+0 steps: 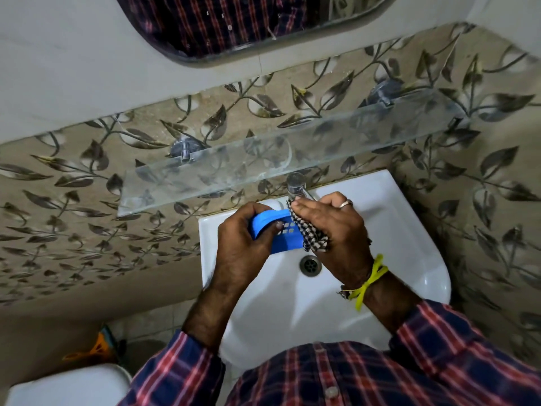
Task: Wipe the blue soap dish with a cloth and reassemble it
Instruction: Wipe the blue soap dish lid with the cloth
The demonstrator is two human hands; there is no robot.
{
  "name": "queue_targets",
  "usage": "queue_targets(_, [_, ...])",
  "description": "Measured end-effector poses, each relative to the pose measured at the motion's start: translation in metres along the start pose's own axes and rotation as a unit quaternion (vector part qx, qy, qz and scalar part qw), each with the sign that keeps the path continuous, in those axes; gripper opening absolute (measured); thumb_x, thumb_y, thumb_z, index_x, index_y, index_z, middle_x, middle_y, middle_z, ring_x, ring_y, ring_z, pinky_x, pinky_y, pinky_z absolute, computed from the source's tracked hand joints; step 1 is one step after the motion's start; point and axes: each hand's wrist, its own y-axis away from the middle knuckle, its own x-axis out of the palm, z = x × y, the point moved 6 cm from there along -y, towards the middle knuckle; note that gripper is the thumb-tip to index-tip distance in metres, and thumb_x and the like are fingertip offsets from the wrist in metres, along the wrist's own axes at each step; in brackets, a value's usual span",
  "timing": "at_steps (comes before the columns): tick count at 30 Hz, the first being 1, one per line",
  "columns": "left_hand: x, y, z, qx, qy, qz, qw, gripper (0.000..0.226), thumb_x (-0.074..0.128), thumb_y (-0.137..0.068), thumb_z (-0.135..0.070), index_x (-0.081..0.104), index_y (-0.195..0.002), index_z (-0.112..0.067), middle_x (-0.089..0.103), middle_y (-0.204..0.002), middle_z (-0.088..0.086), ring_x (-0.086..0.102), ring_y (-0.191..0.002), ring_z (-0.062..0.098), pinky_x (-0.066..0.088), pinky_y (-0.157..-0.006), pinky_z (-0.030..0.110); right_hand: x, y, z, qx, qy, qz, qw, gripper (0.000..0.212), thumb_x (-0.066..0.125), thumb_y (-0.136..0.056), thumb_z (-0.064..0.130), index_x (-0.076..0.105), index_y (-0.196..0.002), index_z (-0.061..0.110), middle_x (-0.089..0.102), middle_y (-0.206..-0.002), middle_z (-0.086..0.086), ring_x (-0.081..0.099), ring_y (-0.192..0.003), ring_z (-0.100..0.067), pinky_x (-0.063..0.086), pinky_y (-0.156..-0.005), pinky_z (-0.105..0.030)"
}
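Observation:
Over the white sink (395,235), my left hand (243,247) grips the blue soap dish (281,232) by its left end. Square drain holes show in the dish's top face. My right hand (336,232) holds a black-and-white checked cloth (310,232) pressed against the dish's right end. I cannot tell whether the dish is in one piece or two, because my fingers hide its edges.
A chrome tap (295,186) stands at the sink's back, just behind my right hand. The drain (310,265) lies below the dish. A glass shelf (292,153) juts from the leaf-patterned wall above. A mirror (234,22) hangs higher. A white toilet tank (67,388) sits at lower left.

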Motion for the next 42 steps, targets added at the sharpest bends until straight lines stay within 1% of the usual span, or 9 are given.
queue_targets(4, [0.008, -0.005, -0.017, 0.039, -0.169, -0.002, 0.985, 0.021, 0.077, -0.074, -0.010, 0.070, -0.077, -0.029, 0.068, -0.072, -0.012, 0.065, -0.075, 0.016, 0.047, -0.068, 0.025, 0.001, -0.004, 0.011, -0.051, 0.030, -0.013, 0.998, 0.023, 0.065, -0.090, 0.002, 0.073, -0.111, -0.001, 0.073, -0.117, -0.014, 0.061, -0.085, -0.033, 0.050, -0.083, -0.034])
queue_targets(12, [-0.001, 0.004, -0.023, 0.080, -0.133, -0.062, 0.986, 0.015, 0.082, -0.077, -0.013, 0.075, -0.081, -0.026, 0.073, -0.075, -0.012, 0.061, -0.068, 0.008, 0.043, -0.066, 0.013, -0.010, 0.000, -0.003, 0.041, -0.026, -0.042, 0.998, 0.035, 0.071, -0.079, -0.011, 0.073, -0.111, 0.001, 0.072, -0.119, -0.013, 0.064, -0.088, -0.033, 0.053, -0.079, -0.045])
queue_targets(16, [-0.003, 0.003, -0.019, 0.068, -0.122, -0.059, 0.988, 0.019, 0.077, -0.077, -0.006, 0.072, -0.079, -0.024, 0.066, -0.071, -0.015, 0.060, -0.068, 0.007, 0.044, -0.064, 0.015, -0.002, -0.007, 0.012, 0.008, -0.018, -0.008, 1.000, 0.028, 0.063, -0.088, 0.006, 0.073, -0.114, 0.004, 0.070, -0.123, -0.011, 0.062, -0.093, -0.031, 0.052, -0.086, -0.037])
queue_targets(20, [-0.011, 0.008, -0.022, 0.092, -0.083, -0.100, 0.987, 0.016, 0.077, -0.076, -0.005, 0.072, -0.080, -0.020, 0.067, -0.072, -0.019, 0.062, -0.069, 0.006, 0.045, -0.067, 0.012, -0.008, -0.003, -0.001, 0.066, -0.070, -0.066, 0.993, 0.044, 0.076, -0.071, -0.017, 0.073, -0.112, 0.000, 0.073, -0.115, -0.012, 0.064, -0.091, -0.026, 0.055, -0.082, -0.042])
queue_targets(25, [0.013, 0.001, 0.000, -0.021, -0.095, 0.028, 0.995, 0.022, 0.079, -0.082, -0.016, 0.061, -0.074, -0.027, 0.069, -0.075, -0.011, 0.063, -0.071, 0.014, 0.046, -0.066, 0.026, -0.007, -0.011, 0.001, 0.014, -0.051, -0.042, 0.998, 0.036, 0.072, -0.071, -0.013, 0.075, -0.105, -0.003, 0.075, -0.108, -0.013, 0.068, -0.096, -0.020, 0.055, -0.081, -0.041])
queue_targets(28, [0.019, -0.004, -0.013, 0.035, -0.171, 0.026, 0.984, 0.011, 0.070, -0.082, -0.025, 0.063, -0.078, -0.017, 0.071, -0.074, 0.004, 0.063, -0.073, 0.031, 0.042, -0.061, 0.031, -0.006, -0.018, 0.009, -0.018, -0.057, -0.029, 0.998, 0.032, 0.077, -0.078, -0.006, 0.074, -0.109, 0.001, 0.073, -0.116, -0.011, 0.070, -0.102, -0.023, 0.052, -0.085, -0.039])
queue_targets(35, [0.008, 0.000, -0.030, 0.099, -0.130, -0.047, 0.985, 0.016, 0.068, -0.081, -0.031, 0.069, -0.081, -0.015, 0.061, -0.063, -0.006, 0.055, -0.063, 0.018, 0.037, -0.056, 0.025, -0.013, -0.007, -0.009, 0.113, -0.109, -0.099, 0.983, 0.048, 0.079, -0.063, -0.018, 0.073, -0.109, -0.004, 0.074, -0.092, -0.011, 0.065, -0.076, -0.036, 0.057, -0.072, -0.049])
queue_targets(37, [0.009, -0.005, -0.021, 0.062, -0.127, -0.026, 0.990, 0.021, 0.072, -0.083, -0.030, 0.073, -0.090, -0.011, 0.072, -0.075, 0.003, 0.063, -0.072, 0.023, 0.047, -0.065, 0.030, -0.010, -0.010, -0.004, 0.102, -0.105, -0.085, 0.986, 0.046, 0.077, -0.064, -0.014, 0.074, -0.108, -0.003, 0.076, -0.096, -0.013, 0.065, -0.077, -0.034, 0.058, -0.073, -0.047])
queue_targets(42, [0.000, -0.002, -0.027, 0.075, -0.088, -0.075, 0.990, 0.020, 0.073, -0.082, -0.030, 0.074, -0.094, -0.014, 0.066, -0.072, -0.007, 0.056, -0.066, 0.006, 0.044, -0.063, 0.013, -0.006, -0.003, -0.014, 0.181, -0.149, -0.113, 0.965, 0.031, 0.076, -0.080, 0.001, 0.074, -0.111, 0.004, 0.075, -0.094, -0.010, 0.069, -0.085, -0.023, 0.057, -0.082, -0.039])
